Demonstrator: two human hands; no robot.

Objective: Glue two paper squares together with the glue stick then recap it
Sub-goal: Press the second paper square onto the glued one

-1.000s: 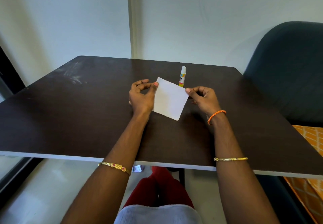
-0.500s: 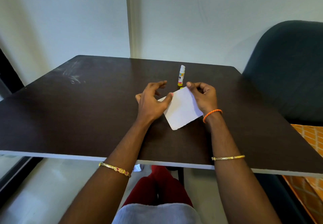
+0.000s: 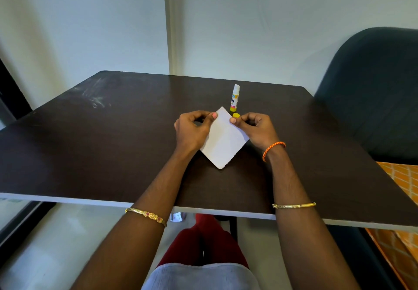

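Observation:
A white paper square (image 3: 224, 142) is held over the dark table (image 3: 90, 154), turned like a diamond with one corner pointing away from me. My left hand (image 3: 192, 131) pinches its upper left edge, and my right hand (image 3: 255, 129) pinches its upper right edge. I cannot tell whether one sheet or two lie together. Just behind the paper the glue stick (image 3: 235, 98) stands upright, its white end up. A small yellow cap (image 3: 236, 115) lies at its foot, next to my right fingertips.
A dark padded chair (image 3: 373, 90) stands at the right side of the table. An orange patterned cloth (image 3: 400, 199) lies beyond the table's right corner. A pale wall runs behind the table's far edge. My knees show under the near edge.
The paper has been turned from a tilted rectangle into a diamond. Both hands have shifted their pinch to the two upper edges. The yellow cap has come into sight.

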